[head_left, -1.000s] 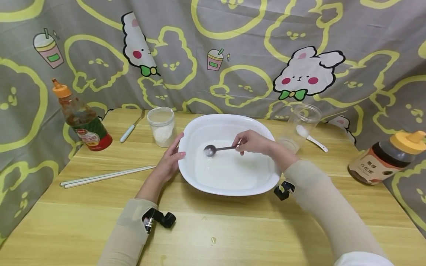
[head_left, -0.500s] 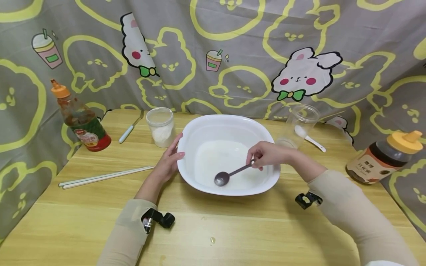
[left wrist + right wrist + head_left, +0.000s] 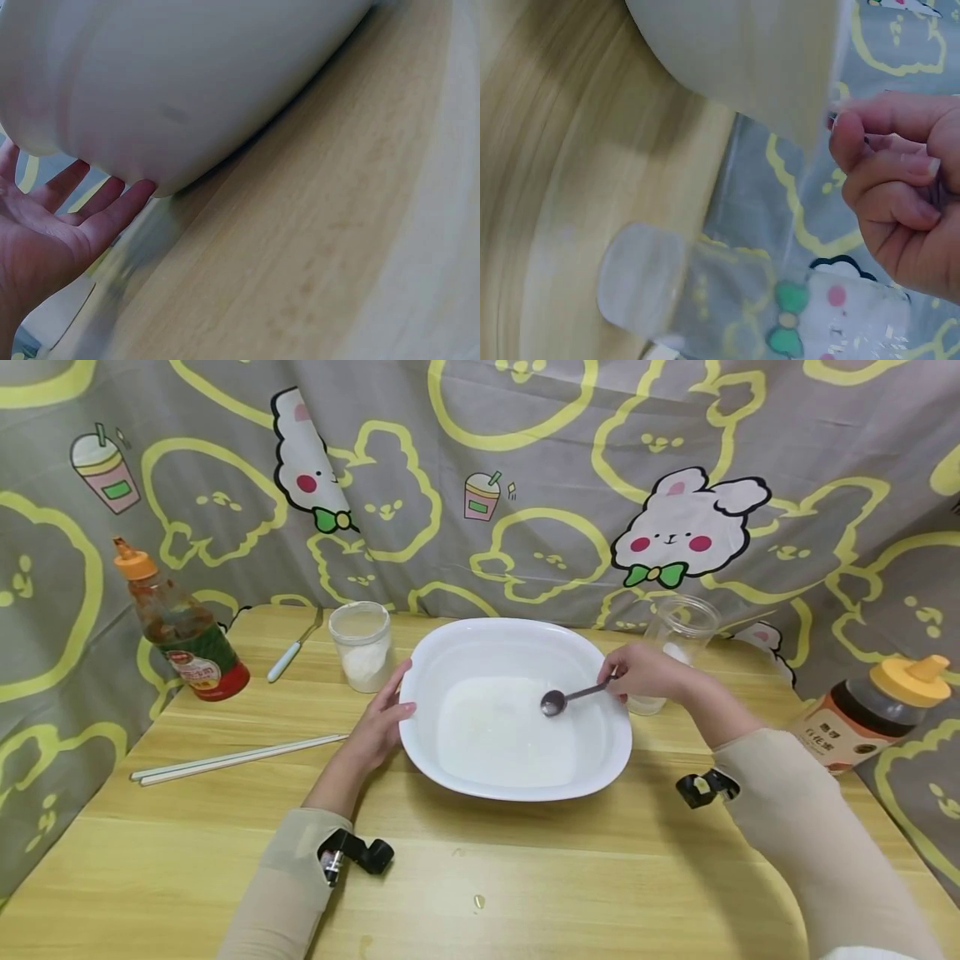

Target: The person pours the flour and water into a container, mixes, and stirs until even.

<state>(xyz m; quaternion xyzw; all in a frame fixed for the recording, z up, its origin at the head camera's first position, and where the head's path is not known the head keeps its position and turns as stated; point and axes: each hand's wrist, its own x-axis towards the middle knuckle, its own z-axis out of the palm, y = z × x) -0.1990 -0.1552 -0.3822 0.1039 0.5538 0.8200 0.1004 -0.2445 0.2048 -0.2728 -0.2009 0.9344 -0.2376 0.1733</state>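
On a light wood table [image 3: 420, 902], holds a dark metal spoon [image 3: 553, 702] over the right half of a white basin [image 3: 517, 652], with the handle's end pinched between thumb and forefinger of the right hand [image 3: 645, 672] and the other fingers curled in, as seen from the right wrist. Points the spoon's bowl leftward, near the right edge of a shallow pool of milky liquid [image 3: 502, 735]; cannot tell whether dipping in or hanging just above. Touches the basin's left side with the left hand [image 3: 381, 727], fingers spread along the outer wall and thumb at the rim. Just beyond the left hand, a clear jar of white powder [image 3: 366, 664]; farther left, a blue-handled utensil [image 3: 283, 662] and, near the curtain, a red sauce bottle [image 3: 197, 652] with an orange nozzle. By the left wrist, two pale chopsticks [image 3: 240, 759] side by side. Behind the right hand, a clear plastic jar [image 3: 686, 618], partly hidden, with part of a white spoon [image 3: 677, 652] showing through. At far right, a yellow-capped honey bottle [image 3: 866, 718], partly covered by the sleeve. Along the back, a grey curtain [image 3: 420, 552] with yellow outlines and white rabbits.
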